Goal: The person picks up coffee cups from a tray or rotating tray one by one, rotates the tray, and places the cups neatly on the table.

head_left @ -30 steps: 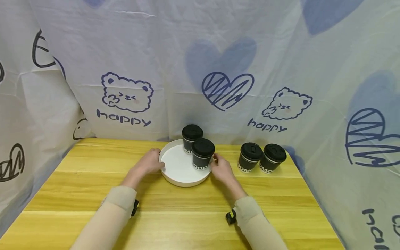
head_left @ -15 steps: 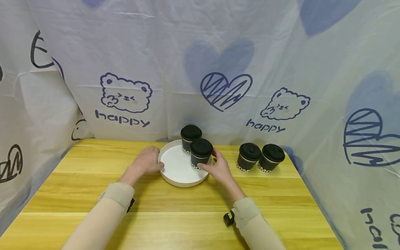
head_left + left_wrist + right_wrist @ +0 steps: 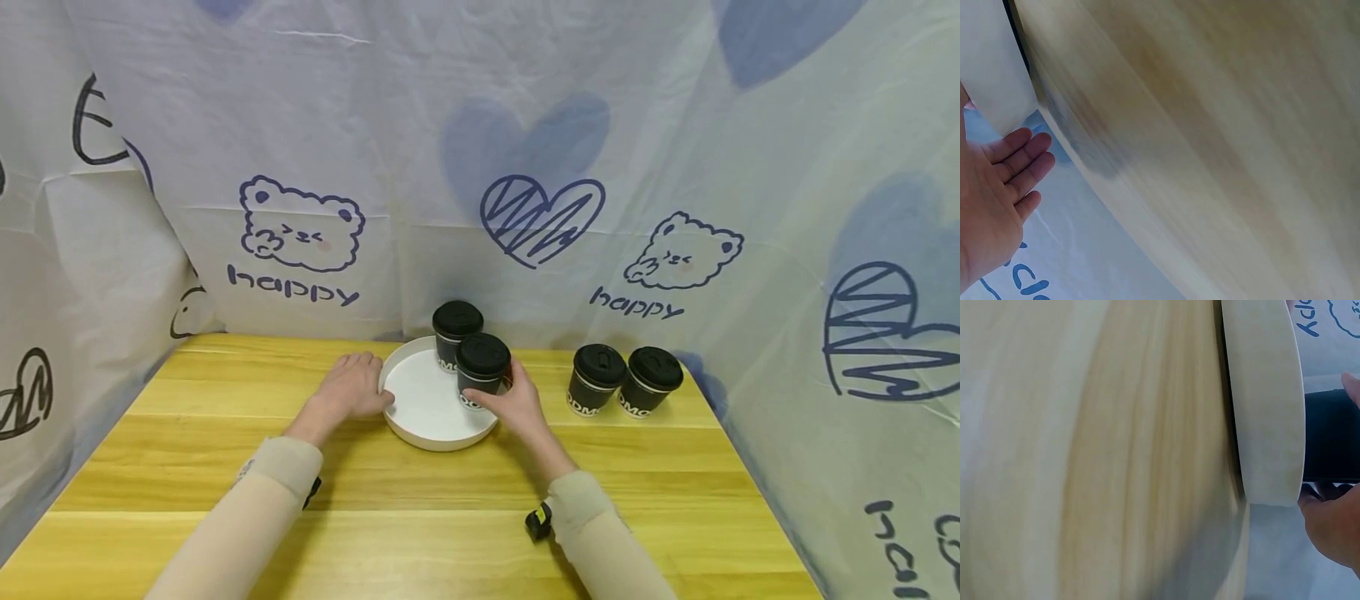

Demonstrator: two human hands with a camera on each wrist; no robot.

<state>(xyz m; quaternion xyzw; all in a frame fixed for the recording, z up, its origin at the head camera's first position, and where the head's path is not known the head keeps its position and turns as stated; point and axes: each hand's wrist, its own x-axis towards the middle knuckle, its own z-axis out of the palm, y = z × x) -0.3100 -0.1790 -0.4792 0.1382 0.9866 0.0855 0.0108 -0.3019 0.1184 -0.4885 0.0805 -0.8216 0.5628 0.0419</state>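
One near cup, dark, lidded and upright, is over the right part of the white tray, just nearer than the far cup; we cannot tell whether its base rests on the tray's floor. We judge it light, with a paper wall that would dent if squeezed hard, and a lid that might pop loose if pulled. The side wall below the lid looks the safest place to take hold of it, and an even pressure should do. The low-walled tray seems stiff, perhaps smooth enough for cups to slide.

Our right hand grips that wall, its thumb across the near side and fingers behind on the right, apart by the cup's width. Our left hand is at the tray's left rim: the thumb tip meets the rim, while the four fingers reach loosely along the outside wall, slightly parted. We cannot tell whether they pinch it.

Well apart on the right, an inner cup and an outer cup stand side by side on the table.
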